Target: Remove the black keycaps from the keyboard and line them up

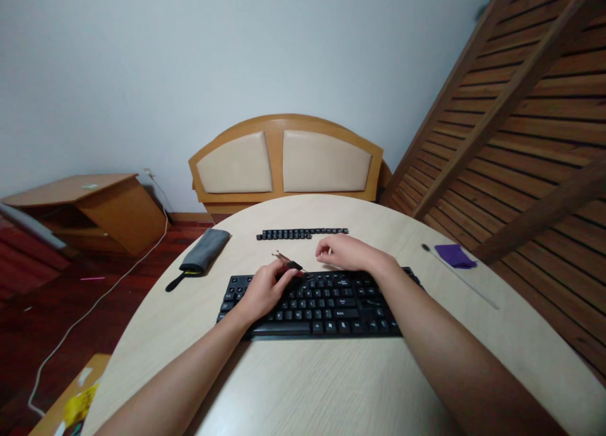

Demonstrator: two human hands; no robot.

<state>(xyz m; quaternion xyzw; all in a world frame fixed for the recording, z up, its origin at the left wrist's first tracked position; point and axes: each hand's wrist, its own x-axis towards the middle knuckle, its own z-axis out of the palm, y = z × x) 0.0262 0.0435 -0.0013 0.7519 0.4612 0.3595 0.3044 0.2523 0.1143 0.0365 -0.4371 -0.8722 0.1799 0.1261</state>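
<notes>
A black keyboard lies on the pale round table, some key spots at its upper left bare of caps. My left hand rests over its left half, closed around a small tool with a dark handle and thin prongs pointing up and left; it looks like a keycap puller. Beyond the keyboard's back edge is my right hand, its fingers curled together; whatever they hold, if anything, is hidden. Just past that hand, loose black keycaps are lined up in rows.
At the table's left lies a grey pouch with a black strap. A purple cloth and a thin rod with a dark tip are at the right. Behind the table stands a headboard; a slatted wooden panel leans in from the right.
</notes>
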